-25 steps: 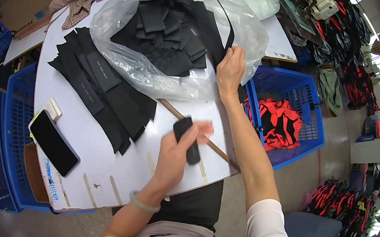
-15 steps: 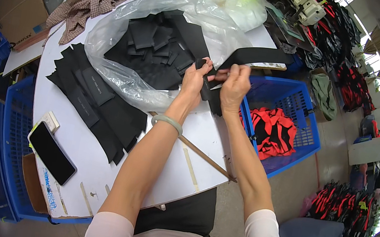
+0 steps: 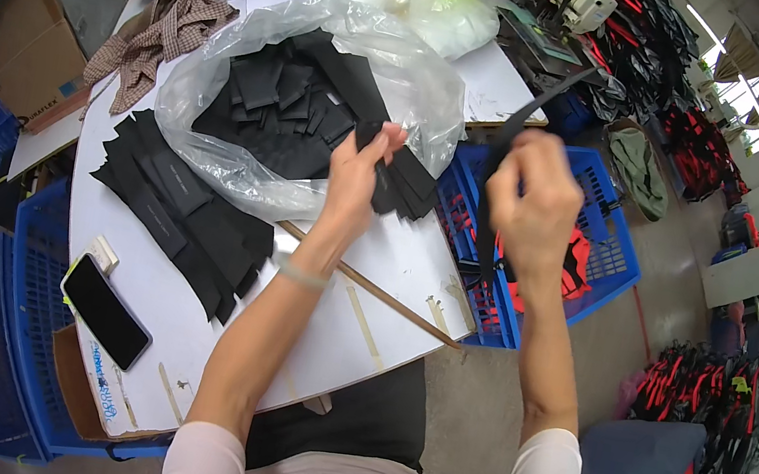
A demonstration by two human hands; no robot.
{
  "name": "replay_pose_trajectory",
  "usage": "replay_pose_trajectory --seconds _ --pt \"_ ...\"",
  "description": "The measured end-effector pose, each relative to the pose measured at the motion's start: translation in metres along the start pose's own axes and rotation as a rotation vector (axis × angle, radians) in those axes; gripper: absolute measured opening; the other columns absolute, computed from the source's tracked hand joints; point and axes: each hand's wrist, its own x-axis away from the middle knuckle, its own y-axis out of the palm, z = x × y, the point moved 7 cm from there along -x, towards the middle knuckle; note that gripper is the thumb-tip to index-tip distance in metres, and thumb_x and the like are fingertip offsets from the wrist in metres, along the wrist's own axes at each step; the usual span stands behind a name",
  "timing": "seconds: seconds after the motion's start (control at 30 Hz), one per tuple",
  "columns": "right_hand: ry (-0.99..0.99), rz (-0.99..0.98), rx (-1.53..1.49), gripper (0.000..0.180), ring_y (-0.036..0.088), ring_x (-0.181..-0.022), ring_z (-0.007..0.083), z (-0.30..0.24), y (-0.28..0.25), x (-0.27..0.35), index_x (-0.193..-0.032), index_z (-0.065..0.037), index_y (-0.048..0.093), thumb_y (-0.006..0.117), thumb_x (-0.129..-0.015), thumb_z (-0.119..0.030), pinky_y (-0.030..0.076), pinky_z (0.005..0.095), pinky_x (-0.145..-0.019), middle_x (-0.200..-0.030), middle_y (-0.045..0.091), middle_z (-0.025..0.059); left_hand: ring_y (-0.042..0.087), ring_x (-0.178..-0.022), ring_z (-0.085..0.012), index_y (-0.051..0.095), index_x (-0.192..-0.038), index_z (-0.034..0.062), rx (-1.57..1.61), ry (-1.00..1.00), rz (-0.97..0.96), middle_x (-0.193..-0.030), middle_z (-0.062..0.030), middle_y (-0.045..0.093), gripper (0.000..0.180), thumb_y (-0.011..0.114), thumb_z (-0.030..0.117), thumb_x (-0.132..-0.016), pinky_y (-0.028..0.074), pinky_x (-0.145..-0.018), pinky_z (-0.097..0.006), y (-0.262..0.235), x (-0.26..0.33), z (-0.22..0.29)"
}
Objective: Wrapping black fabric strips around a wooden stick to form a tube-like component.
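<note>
Left hand [image 3: 356, 177]: fingers pinched narrowly on black fabric pieces [image 3: 399, 185] at the right edge of the clear plastic bag [image 3: 238, 177] on the white table [image 3: 394, 270]. Right hand [image 3: 530, 203]: fingers curled closed round a black strap [image 3: 520, 130], held raised to the right of the table, above the blue basket [image 3: 616, 248]. The strap runs up and far-right from the fist, its lower end hanging below. A phone [image 3: 105, 311] lies near left.
</note>
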Motion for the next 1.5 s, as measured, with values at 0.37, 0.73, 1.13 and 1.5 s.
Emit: replay_pose_trajectory --seconds 0.37,0.73,1.13,1.5 --pt "-0.397 -0.858 -0.288 0.023 0.053 -0.087 0.0236 -0.124 0.032 0.164 -0.073 0.0 0.059 0.068 -0.059 -0.017 0.042 0.0322 -0.07 -0.105 0.053 0.0132 0.042 -0.07 -0.0059 0.059 -0.116 -0.0015 -0.362 -0.365 -0.119 -0.079 0.002 0.053 0.029 0.052 0.01 -0.091 0.037 -0.064 -0.02 -0.057 0.165 -0.015" --pt "0.517 -0.315 -0.728 0.022 0.057 -0.077 0.0222 -0.095 0.052 0.16 -0.093 0.002 0.054 0.068 -0.075 0.0 0.047 0.0299 -0.064 -0.095 0.053 0.0115 0.055 -0.088 -0.0094 0.05 -0.126 -0.0035 0.048 -0.358 -0.044 -0.099 -0.0048 0.059 0.035 0.048 0.011 -0.093 0.044 -0.081 -0.024 -0.064 0.204 -0.009" --pt "0.454 -0.331 -0.594 0.025 0.06 -0.082 0.0306 -0.111 0.048 0.16 -0.089 0.0 0.054 0.071 -0.071 -0.002 0.049 0.0358 -0.065 -0.09 0.055 0.0149 0.057 -0.099 -0.0165 0.051 -0.122 -0.0076 0.099 -0.434 0.043 -0.112 -0.0138 0.058 0.035 0.049 0.012 -0.093 0.047 -0.087 -0.03 -0.072 0.203 0.0" --pt "0.503 -0.345 -0.765 0.008 0.061 -0.063 0.0215 -0.118 0.011 0.145 -0.076 0.002 0.064 0.07 -0.071 0.001 0.048 0.0275 -0.055 -0.081 0.063 0.0108 0.046 -0.117 -0.0419 0.039 -0.104 -0.0139 0.908 -0.57 0.319 -0.114 -0.0282 0.048 0.025 0.044 0.009 -0.095 0.043 -0.102 -0.047 -0.082 0.185 0.003"
